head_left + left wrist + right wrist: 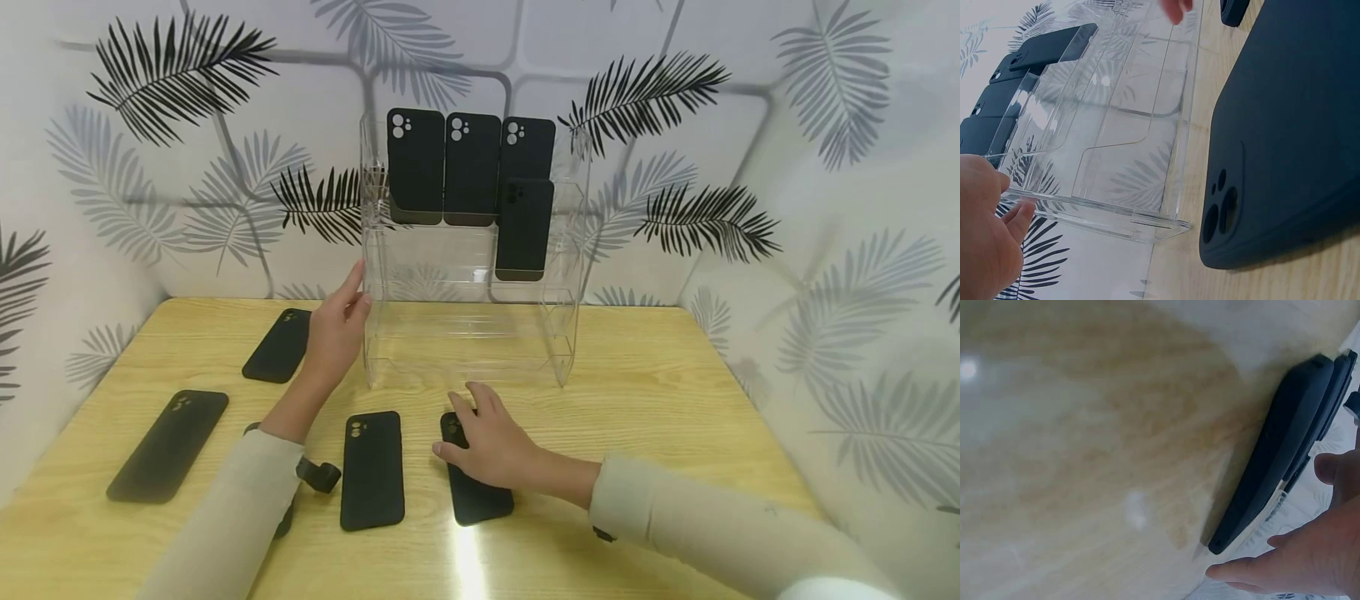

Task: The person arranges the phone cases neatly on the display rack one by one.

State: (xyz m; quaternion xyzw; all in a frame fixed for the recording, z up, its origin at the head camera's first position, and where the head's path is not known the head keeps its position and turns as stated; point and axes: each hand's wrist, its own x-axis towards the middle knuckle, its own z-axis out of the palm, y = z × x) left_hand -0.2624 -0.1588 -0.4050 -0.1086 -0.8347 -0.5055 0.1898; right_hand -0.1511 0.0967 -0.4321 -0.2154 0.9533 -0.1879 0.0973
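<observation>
Well, on your pale wood-grain counter (645, 400) stands a clear plastic tiered rack (468, 365), with your left hand (335, 332) at its left side, fingers laid fairly straight. Your right hand (495, 446) is nearer the black, rounded-corner phone case (480, 505), spread above it, fingers loose and gripping nothing. That case lies flat, long axis running toward the rack, camera cut-outs (452, 427) at the finger end.

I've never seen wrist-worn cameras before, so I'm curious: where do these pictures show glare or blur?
Head view: a bright streak of glare on the table, just below the phone case under the right hand; left wrist view: white glints on the clear rack; right wrist view: the table's grain looks soft, with a bright spot at far left.
</observation>
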